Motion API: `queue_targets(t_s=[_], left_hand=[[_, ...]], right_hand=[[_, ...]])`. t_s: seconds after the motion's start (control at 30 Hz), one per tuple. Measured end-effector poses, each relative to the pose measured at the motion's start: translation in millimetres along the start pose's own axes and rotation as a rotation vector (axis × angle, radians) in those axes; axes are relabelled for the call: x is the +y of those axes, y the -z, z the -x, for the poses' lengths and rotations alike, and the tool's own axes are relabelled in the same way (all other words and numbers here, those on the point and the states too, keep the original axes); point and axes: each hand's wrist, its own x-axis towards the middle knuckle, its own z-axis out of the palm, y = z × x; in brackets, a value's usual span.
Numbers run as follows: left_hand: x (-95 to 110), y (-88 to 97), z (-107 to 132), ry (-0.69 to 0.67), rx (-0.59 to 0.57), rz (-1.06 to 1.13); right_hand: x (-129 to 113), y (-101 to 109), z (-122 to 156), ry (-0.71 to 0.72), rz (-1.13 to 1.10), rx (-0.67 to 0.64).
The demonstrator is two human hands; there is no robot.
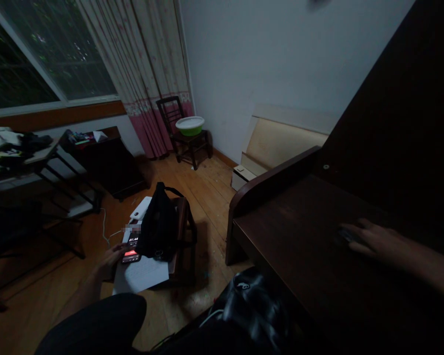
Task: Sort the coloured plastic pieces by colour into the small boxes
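At the lower left, my left hand (114, 255) reaches its fingers out to the near left edge of a phone (131, 252). The phone lies face up with a lit screen showing 01:44 and a red band. Paper sheets (144, 273) spread under and beside it on a low wooden stool (181, 222), next to a black bag (159, 224). Over on the right, my right hand (368, 239) rests on a dark wooden surface (292, 236). Its fingers are curled over a small dark object (345, 235), too dim to name.
A chair (190, 140) holding a green basin (190, 128) stands by the curtain (144, 74). Cluttered tables (48, 155) line the left. A pale padded board (284, 140) leans on the wall. White cable (105, 224) crosses the floor. My dark-clothed legs (96, 323) are below.
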Motion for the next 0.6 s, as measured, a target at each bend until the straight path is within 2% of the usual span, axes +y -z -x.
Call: queue_targets(t_s=[0.27, 0.47, 0.6], left_hand=[[4, 1.3, 12, -0.046, -0.050, 0.024], [1, -1.9, 15, -0.104, -0.126, 0.007], [-2, -3.4, 11, -0.116, -0.074, -0.051]], right_hand=[[3, -17, 0, -0.008, 0.057, 0.044], [5, -18, 1, 0.001, 0.068, 0.045], [5, -17, 1, 0.027, 0.050, 0.038]])
